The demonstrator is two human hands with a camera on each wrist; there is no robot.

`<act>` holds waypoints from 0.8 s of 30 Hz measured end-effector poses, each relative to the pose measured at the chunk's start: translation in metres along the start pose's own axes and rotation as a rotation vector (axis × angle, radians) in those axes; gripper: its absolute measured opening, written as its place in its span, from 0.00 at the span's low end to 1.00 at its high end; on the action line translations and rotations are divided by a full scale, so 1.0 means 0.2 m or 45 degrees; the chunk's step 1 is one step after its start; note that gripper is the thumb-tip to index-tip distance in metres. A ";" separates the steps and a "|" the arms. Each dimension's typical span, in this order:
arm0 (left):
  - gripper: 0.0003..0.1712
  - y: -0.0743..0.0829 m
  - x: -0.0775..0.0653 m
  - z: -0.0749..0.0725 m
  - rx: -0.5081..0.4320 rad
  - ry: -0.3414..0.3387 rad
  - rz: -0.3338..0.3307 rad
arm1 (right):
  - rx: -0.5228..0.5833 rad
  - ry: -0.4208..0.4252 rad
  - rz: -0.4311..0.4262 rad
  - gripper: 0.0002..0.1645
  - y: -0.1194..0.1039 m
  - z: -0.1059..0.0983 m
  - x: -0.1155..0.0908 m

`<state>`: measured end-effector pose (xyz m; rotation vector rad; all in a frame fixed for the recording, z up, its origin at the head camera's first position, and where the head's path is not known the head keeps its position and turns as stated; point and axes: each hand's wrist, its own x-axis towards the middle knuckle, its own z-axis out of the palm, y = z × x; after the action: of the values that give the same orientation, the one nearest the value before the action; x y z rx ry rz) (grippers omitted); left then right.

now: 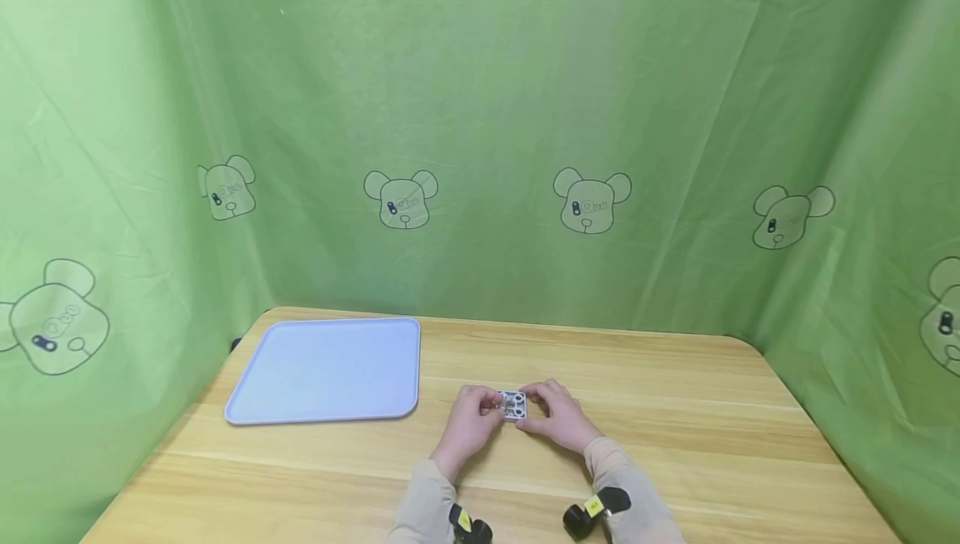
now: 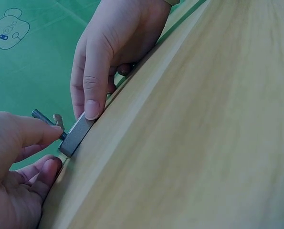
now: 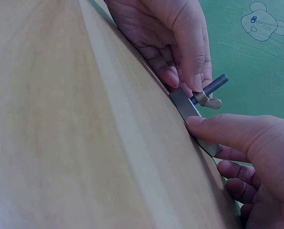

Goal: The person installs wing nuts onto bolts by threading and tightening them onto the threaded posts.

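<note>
A small square metal plate point(image 1: 519, 417) with round holes lies low at the tabletop between both hands. From it rises a threaded bolt point(image 3: 217, 83) carrying a wing nut point(image 3: 210, 101), one wing of which sticks out. My left hand point(image 1: 470, 426) has its fingertips round the wing nut, pinching it close above the plate. On the plate's opposite edges are the thumb and fingers of my right hand point(image 1: 558, 417), which grips it from the right side. In the left wrist view the plate's thick side point(image 2: 78, 135) shows, with the left fingers partly covering the wing nut.
A pale blue tray point(image 1: 326, 371) lies on the wooden table point(image 1: 675, 411) to the left of the hands. Green curtains point(image 1: 495, 277) with bear drawings hang behind and on both sides. Black wrist cameras are strapped over both sleeves.
</note>
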<state>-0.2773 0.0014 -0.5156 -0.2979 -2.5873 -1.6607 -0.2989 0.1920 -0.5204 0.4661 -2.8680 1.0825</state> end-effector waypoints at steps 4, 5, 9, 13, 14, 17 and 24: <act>0.08 0.00 0.00 0.00 0.041 0.009 0.019 | 0.010 -0.004 0.006 0.32 0.00 0.00 0.00; 0.08 0.00 0.00 0.00 0.056 0.014 0.026 | 0.013 -0.004 0.007 0.32 0.00 0.00 0.00; 0.08 0.01 0.00 0.00 0.099 0.027 0.033 | 0.019 -0.005 0.005 0.32 0.00 0.00 0.00; 0.10 0.01 0.00 0.01 0.061 0.031 0.016 | 0.021 -0.008 0.005 0.33 0.01 0.00 0.00; 0.11 0.01 0.01 0.01 0.030 0.036 0.003 | 0.020 -0.008 0.006 0.33 0.01 0.00 0.00; 0.14 0.01 0.01 0.01 -0.076 0.060 -0.033 | 0.019 -0.007 0.008 0.33 0.01 0.00 0.00; 0.08 0.00 0.01 0.00 -0.056 0.101 -0.023 | 0.007 -0.007 0.010 0.33 0.00 0.00 0.00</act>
<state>-0.2789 0.0029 -0.5148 -0.2066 -2.5066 -1.7005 -0.2988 0.1920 -0.5202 0.4590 -2.8750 1.0919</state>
